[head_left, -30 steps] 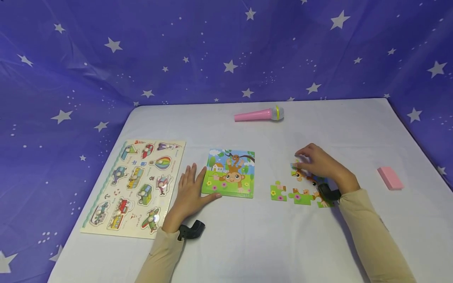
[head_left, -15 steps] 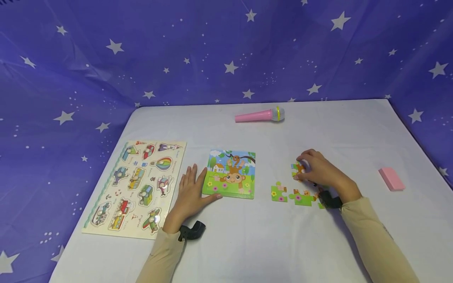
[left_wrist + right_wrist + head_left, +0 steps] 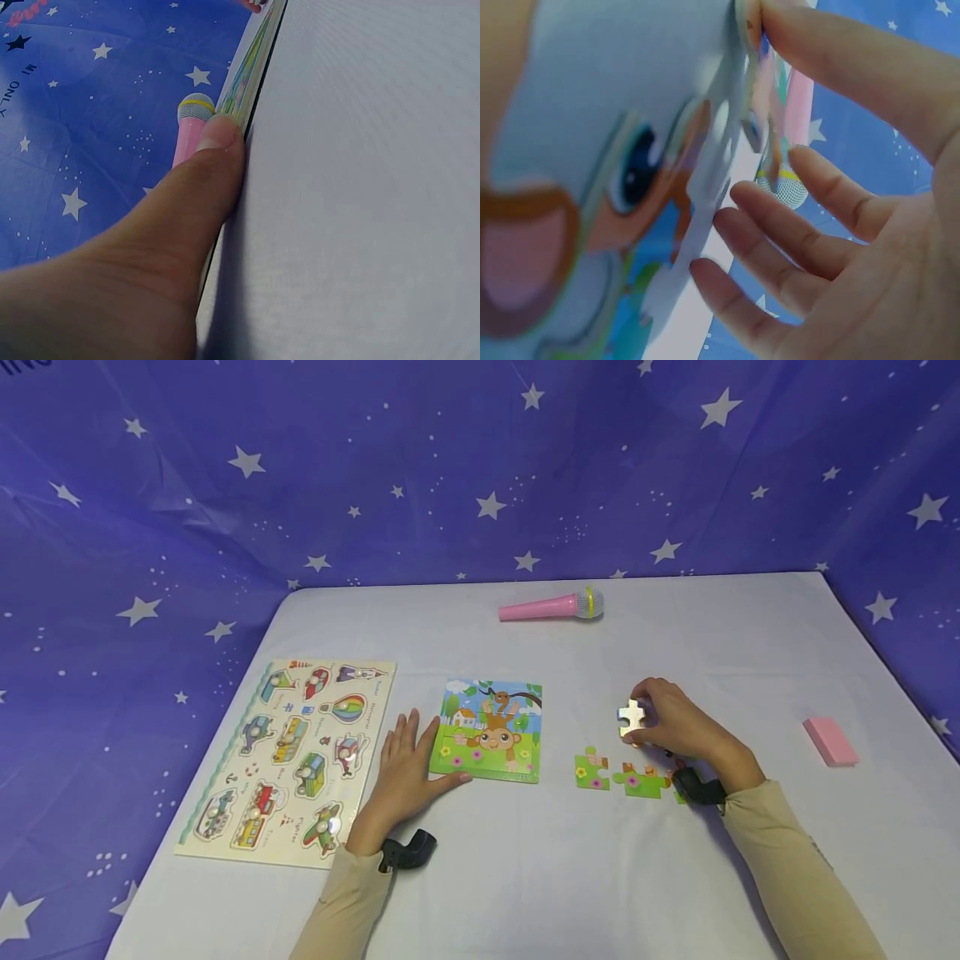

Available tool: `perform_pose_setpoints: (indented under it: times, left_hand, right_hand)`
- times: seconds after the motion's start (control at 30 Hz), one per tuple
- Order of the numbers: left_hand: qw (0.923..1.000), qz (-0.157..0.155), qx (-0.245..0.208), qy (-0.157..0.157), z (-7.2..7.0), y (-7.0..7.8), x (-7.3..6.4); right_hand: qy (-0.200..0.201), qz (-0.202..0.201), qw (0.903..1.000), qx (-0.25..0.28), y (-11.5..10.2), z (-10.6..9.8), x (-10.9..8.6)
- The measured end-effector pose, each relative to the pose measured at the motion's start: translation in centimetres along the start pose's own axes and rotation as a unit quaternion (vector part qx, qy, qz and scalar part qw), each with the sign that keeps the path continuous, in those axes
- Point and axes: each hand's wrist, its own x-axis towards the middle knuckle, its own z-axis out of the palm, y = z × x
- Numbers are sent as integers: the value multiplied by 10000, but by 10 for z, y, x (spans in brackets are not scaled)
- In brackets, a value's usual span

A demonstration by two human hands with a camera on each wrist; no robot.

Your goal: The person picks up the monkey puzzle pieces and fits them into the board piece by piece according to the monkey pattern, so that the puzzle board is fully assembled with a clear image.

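My left hand [image 3: 405, 777] rests with spread fingers at the left of a monkey jigsaw puzzle [image 3: 487, 756]. Its thumb [image 3: 210, 161] lies along the puzzle's near edge in the left wrist view. To the right, my right hand [image 3: 686, 727] pinches a puzzle piece [image 3: 632, 717] tipped up so that its pale back shows. The thumb [image 3: 840, 60] presses on that piece's edge [image 3: 751, 82] in the right wrist view, while the other fingers are loosely bent. Loose puzzle pieces [image 3: 592, 770] lie face up below this hand, some partly hidden by it and the wrist camera.
On the left lies a board with vehicle pictures [image 3: 288, 760]. A pink toy microphone [image 3: 551, 607] lies at the back of the white table [image 3: 525, 877]. Off to the right is a pink block [image 3: 829, 742]. A purple star-patterned cloth [image 3: 420, 460] hangs behind.
My right hand has closed its fingers on a puzzle piece that lay face up and tipped it up, its back now showing. The left hand has stayed beside the monkey jigsaw puzzle.
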Motion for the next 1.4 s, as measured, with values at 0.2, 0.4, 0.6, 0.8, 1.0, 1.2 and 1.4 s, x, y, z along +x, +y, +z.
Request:
perform_pose_setpoints:
  times: [0.2, 0.4, 0.6, 0.8, 1.0, 1.2, 1.4]
  left_hand:
    - [10000, -29, -5, -36, 1, 0, 0]
    - [10000, -31, -13, -16, 1, 0, 1]
    - [10000, -3, -3, 22, 1, 0, 1]
    - [10000, 3, -11, 21, 1, 0, 1]
    - [10000, 9, -4, 25, 1, -1, 1]
    - [10000, 8, -14, 33, 1, -1, 1]
    - [10000, 11, -23, 35, -1, 0, 0]
  right_hand:
    - [-41, -50, 9998, 198, 0, 0, -1]
    - [-30, -184, 9995, 255, 2, 2, 0]
    - [-206, -303, 9988, 326, 3, 3, 1]
    - [-398, -176, 9980, 467, 3, 4, 1]
    - [-452, -47, 9973, 574, 1, 3, 1]
    - [-438, -39, 9972, 605, 0, 3, 1]
    - [-353, -178, 9974, 597, -3, 3, 0]
